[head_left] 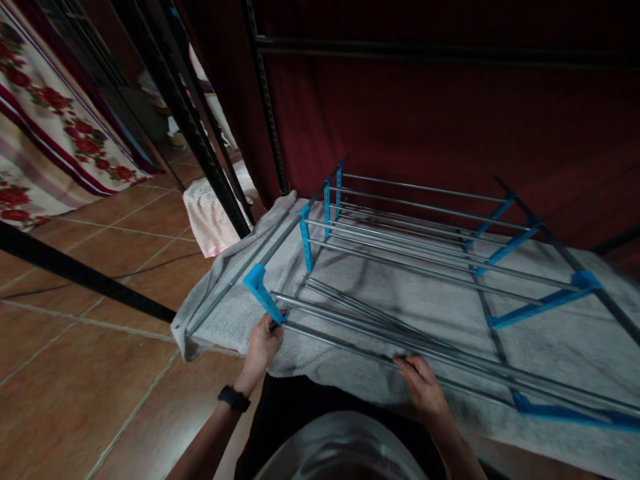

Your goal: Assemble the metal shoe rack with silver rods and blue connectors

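A rack of grey metal tubes (400, 231) joined by blue plastic brackets (306, 243) lies on a grey towel-like cloth (350, 267). My left hand (265, 341), with a dark band on its wrist, is closed at the lower end of the front-left bracket (265, 297), where a tube meets it; its fingertips are partly hidden. Further right, my right hand (421, 381) grips the front lower tube (340, 345) from the near side. Several loose-looking thin rods (350, 303) lie slanted on the cloth inside the rack.
Black metal posts (185, 120) and a slanting black bar (90, 277) stand at the left. A dark red curtain (425, 120) hangs behind the rack. Flowered fabric (65, 113), a striped cloth (210, 217) and a cable (135, 275) are over the tiled floor (65, 360).
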Tool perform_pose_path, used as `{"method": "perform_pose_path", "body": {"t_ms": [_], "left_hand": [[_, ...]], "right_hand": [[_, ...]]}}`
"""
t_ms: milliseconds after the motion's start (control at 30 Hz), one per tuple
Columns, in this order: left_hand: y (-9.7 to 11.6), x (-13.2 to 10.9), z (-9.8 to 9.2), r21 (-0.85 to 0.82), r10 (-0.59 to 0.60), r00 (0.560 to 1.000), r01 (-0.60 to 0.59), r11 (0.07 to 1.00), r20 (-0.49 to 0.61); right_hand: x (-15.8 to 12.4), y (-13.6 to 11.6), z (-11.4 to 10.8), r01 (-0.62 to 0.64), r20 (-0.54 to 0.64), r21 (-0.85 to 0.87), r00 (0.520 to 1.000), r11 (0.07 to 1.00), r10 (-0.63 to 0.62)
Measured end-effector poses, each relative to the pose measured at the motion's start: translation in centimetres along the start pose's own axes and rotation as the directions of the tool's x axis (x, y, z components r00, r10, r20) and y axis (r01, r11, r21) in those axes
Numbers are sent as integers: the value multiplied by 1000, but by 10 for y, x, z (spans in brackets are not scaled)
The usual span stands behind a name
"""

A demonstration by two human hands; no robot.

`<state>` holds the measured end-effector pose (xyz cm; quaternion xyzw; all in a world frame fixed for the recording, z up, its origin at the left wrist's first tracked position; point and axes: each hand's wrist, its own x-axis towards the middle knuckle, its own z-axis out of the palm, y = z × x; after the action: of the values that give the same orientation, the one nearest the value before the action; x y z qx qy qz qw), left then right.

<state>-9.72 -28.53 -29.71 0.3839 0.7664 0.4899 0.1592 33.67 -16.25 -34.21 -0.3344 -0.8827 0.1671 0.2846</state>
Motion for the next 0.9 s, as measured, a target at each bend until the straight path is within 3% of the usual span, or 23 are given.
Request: {"method": "perform_pose_path", "body": {"t_ms": [367, 567, 900], "left_hand": [[15, -2, -2, -13, -15, 1000, 15, 1000, -5], [13, -3, -1, -1, -17, 1000, 17, 1000, -22], [15, -6, 3, 92, -24, 1000, 25, 995, -13]], "right_hand": [[1, 8, 3, -30, 21, -5, 999, 1000, 30], [2, 9, 4, -42, 70, -34, 997, 999, 44], [-2, 10, 7, -11, 6, -52, 1000, 999, 11]]}}
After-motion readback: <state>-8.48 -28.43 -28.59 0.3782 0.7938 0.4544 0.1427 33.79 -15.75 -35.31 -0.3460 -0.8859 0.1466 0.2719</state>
